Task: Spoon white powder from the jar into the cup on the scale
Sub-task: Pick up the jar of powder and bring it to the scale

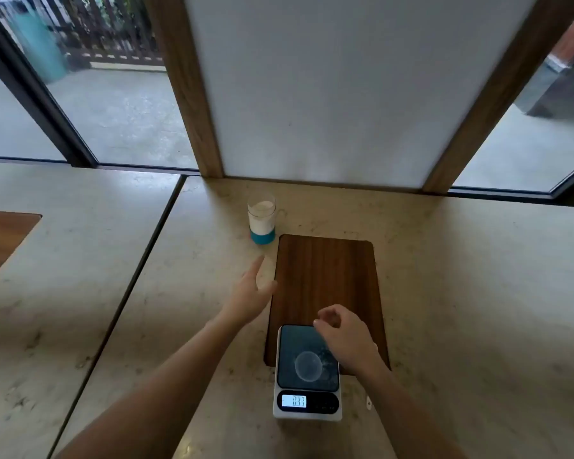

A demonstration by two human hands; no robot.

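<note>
The jar (261, 220) is clear glass with a blue base and is nearly full of white powder. It stands lidless on the counter past the top left corner of a wooden board. A faint clear round rim, apparently the cup (308, 366), sits on the dark platform of the scale (307, 376), whose display is lit. My left hand (251, 294) is open with fingers spread, reaching toward the jar and still short of it. My right hand (343, 336) hovers over the scale's far right corner with its fingers curled; I see nothing in them. No spoon is clearly visible.
The dark wooden board (327, 286) lies under the scale's far end. A small white object (368, 403) lies on the marble counter (461, 293) right of the scale. A wood-framed white panel (328, 94) and windows rise behind. Another wooden surface (0, 240) lies far left.
</note>
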